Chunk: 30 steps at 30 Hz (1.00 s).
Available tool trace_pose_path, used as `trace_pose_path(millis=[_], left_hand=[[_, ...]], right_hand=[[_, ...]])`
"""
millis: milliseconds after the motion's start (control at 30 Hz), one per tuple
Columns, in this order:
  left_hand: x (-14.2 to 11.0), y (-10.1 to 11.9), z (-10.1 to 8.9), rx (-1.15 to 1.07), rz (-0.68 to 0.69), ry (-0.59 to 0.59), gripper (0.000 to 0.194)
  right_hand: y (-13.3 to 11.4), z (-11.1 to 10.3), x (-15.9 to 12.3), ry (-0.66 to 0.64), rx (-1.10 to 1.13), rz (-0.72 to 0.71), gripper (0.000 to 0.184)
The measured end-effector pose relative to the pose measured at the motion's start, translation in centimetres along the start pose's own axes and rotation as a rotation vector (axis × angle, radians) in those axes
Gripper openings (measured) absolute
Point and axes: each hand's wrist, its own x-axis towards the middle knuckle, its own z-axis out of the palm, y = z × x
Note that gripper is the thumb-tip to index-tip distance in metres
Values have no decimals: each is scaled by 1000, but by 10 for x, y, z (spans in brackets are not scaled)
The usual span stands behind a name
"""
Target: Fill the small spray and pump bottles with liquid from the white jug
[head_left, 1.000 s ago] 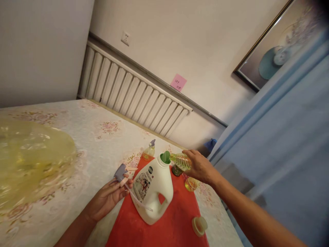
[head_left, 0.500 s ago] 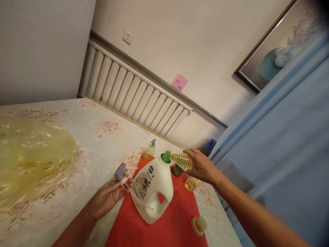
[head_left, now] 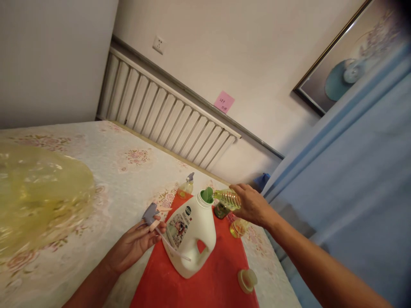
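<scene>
A pale cap [head_left: 247, 280] lies on the red mat [head_left: 221, 284], lower right of the frame. To its left, the left hand [head_left: 136, 244] pinches a grey spray head [head_left: 150, 213], its tube hanging before the white jug [head_left: 195, 231] at lower centre. Beyond, the right hand [head_left: 253, 205], the nearer to the jug's mouth, clamps a ribbed bottle [head_left: 228, 199] whose long axis runs leftward from those fingers, neck at the green spout [head_left: 207, 195]; I can't tell whether they touch.
</scene>
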Motion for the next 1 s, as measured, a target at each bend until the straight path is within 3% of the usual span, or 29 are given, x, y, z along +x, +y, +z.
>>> trace_pose_path(millis=[1000], left_hand=[[5, -5, -15, 13, -6, -71, 28]], right_hand=[[-2, -10, 5, -9, -188, -62, 65]])
